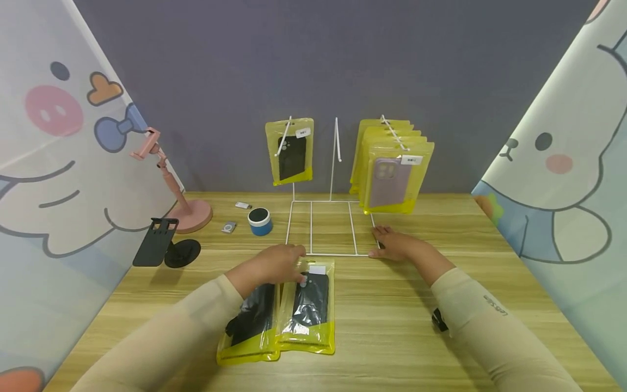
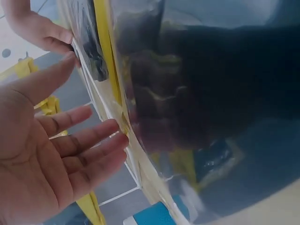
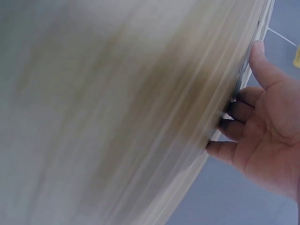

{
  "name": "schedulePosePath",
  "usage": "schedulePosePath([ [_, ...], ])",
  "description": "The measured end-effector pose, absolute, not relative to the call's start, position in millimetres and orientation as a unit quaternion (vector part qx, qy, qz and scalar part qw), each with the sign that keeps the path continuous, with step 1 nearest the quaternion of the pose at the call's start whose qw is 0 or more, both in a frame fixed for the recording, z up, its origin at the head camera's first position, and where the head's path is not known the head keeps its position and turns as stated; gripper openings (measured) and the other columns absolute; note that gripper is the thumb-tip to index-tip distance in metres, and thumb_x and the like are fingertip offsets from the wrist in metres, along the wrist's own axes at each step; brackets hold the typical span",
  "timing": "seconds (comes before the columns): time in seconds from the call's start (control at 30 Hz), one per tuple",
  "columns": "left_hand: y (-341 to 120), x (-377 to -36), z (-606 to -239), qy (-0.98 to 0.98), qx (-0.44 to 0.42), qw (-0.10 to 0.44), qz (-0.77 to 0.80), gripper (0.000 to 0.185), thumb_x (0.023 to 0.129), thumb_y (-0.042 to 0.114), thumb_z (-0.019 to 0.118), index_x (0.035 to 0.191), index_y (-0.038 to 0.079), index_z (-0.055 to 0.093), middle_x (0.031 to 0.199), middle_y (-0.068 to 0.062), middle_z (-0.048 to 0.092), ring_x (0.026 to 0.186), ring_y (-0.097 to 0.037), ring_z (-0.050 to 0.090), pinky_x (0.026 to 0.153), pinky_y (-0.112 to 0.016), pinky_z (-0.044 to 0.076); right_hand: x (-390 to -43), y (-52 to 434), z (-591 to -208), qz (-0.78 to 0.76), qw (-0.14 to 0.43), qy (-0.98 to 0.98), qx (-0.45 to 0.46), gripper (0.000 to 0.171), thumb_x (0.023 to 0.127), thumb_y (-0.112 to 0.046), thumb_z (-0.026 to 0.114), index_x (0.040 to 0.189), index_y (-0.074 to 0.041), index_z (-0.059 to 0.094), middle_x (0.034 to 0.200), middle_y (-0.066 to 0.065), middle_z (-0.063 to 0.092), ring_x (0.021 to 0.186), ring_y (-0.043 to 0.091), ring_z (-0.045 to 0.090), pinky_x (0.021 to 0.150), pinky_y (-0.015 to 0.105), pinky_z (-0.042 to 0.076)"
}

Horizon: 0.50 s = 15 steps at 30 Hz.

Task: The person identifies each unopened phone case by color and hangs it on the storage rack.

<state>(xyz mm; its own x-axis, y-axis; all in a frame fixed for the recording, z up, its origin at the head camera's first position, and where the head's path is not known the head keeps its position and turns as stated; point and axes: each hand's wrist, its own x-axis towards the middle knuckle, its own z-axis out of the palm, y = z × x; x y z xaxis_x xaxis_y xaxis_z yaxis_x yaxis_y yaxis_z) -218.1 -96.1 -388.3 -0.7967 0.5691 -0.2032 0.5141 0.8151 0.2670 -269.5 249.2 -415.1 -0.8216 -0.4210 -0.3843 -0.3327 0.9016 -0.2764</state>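
Note:
Low over two yellow-edged clear pouches with dark phone cases is my left hand (image 1: 276, 264). Its thumb reaches over the top of the right pouch (image 1: 311, 321), and the left pouch (image 1: 254, 321) lies partly under the hand. In the left wrist view the fingers (image 2: 89, 143) are spread and relaxed beside the pouch film. My right hand (image 1: 392, 244) rests at the right base bar of a white wire display rack (image 1: 338, 255). In the right wrist view its fingers (image 3: 239, 112) are slightly bent, with tips against the table, and something dark shows at the fingertips.
One black-case pouch (image 1: 292, 155) hangs on the rack's left hook; several pouches (image 1: 392, 179) hang on the right one. On the left stand a pink phone stand (image 1: 193, 215), a black phone stand (image 1: 157, 245) and a blue jar (image 1: 260, 222). A black object (image 1: 439, 320) lies by the right sleeve.

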Motion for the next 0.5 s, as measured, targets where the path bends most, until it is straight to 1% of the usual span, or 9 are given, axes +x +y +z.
schedulePosePath([
  [0.1,-94.9,-218.1,-390.7,0.945,0.291,0.128,0.073,0.056,0.083,0.042,0.077,0.125,0.01,0.058,0.121,-0.01,0.066,0.109,-0.031,0.063,0.089,-0.044,0.052,-268.5,248.7,-414.4,-0.099,0.222,0.949,-0.199,0.089,0.098,-0.053,0.05,0.155,0.005,0.013,0.161,0.028,0.004,0.147,0.049,0.004,0.117,0.063,0.016],
  [0.27,-94.3,-220.6,-392.5,0.946,0.29,0.124,0.067,0.049,0.084,0.035,0.079,0.122,0.011,0.059,0.123,-0.009,0.064,0.112,-0.03,0.061,0.092,-0.044,0.051,-267.1,248.1,-413.0,-0.099,0.224,0.949,-0.196,0.088,0.099,-0.053,0.049,0.155,0.004,0.013,0.161,0.027,0.004,0.148,0.048,0.004,0.117,0.064,0.016],
  [0.4,-93.9,-223.6,-391.9,0.945,0.291,0.127,0.072,0.042,0.085,0.032,0.078,0.116,0.01,0.062,0.118,-0.008,0.064,0.112,-0.029,0.06,0.095,-0.043,0.049,-268.2,247.8,-413.2,-0.099,0.227,0.949,-0.195,0.089,0.098,-0.054,0.049,0.155,0.005,0.012,0.162,0.027,0.003,0.148,0.048,0.003,0.117,0.064,0.016],
  [0.5,-92.8,-225.9,-392.1,0.944,0.301,0.123,0.064,0.028,0.087,0.028,0.075,0.105,0.009,0.066,0.108,-0.005,0.064,0.101,-0.024,0.061,0.09,-0.041,0.05,-268.8,248.1,-413.8,-0.098,0.225,0.949,-0.196,0.09,0.098,-0.054,0.049,0.155,0.006,0.012,0.161,0.028,0.003,0.148,0.048,0.003,0.117,0.063,0.015],
])
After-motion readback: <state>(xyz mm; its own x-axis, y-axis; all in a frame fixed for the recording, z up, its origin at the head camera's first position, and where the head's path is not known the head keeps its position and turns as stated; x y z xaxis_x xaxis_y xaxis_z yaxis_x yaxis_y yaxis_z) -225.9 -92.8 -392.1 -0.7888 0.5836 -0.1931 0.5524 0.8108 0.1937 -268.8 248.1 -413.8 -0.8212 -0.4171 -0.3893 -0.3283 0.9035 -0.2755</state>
